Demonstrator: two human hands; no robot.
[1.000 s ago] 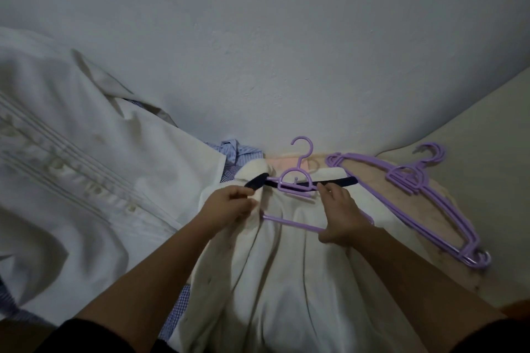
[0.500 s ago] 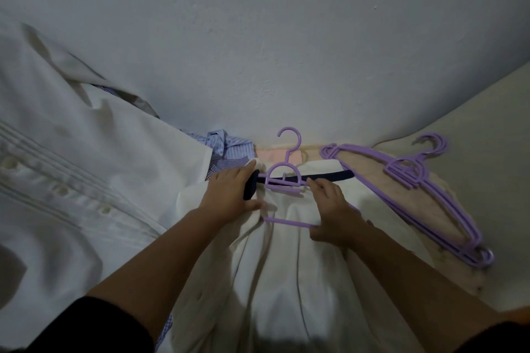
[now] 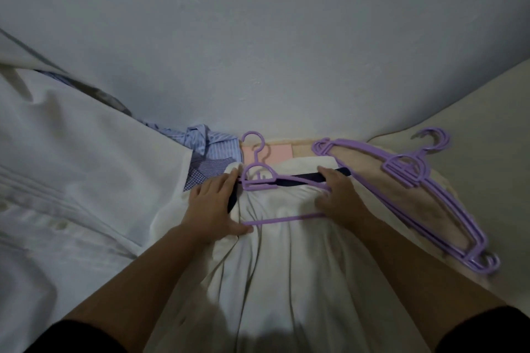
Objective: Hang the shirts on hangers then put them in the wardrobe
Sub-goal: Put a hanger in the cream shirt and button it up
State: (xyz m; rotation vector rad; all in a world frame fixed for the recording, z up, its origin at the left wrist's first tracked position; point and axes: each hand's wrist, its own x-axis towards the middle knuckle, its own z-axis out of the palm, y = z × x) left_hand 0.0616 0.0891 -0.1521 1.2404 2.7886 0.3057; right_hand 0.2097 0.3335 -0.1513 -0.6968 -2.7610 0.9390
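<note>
A white shirt (image 3: 301,266) with a dark collar lining lies in front of me. A purple hanger (image 3: 258,180) is partly inside its neck, with the hook pointing at the wall and the bottom bar lying across the cloth. My left hand (image 3: 213,206) lies flat on the shirt's left shoulder, fingers straight at the collar, thumb by the end of the bar. My right hand (image 3: 341,200) grips the hanger's right arm at the collar, fingers curled round it.
A stack of purple hangers (image 3: 415,180) lies to the right on a beige surface. A blue striped shirt (image 3: 206,149) is bunched behind the left hand. A large white shirt (image 3: 71,180) covers the left side. A plain wall (image 3: 258,51) rises close behind.
My right hand has moved right, along the hanger's arm to its right side. My left hand has gone from gripping the collar to lying flat over the left shoulder.
</note>
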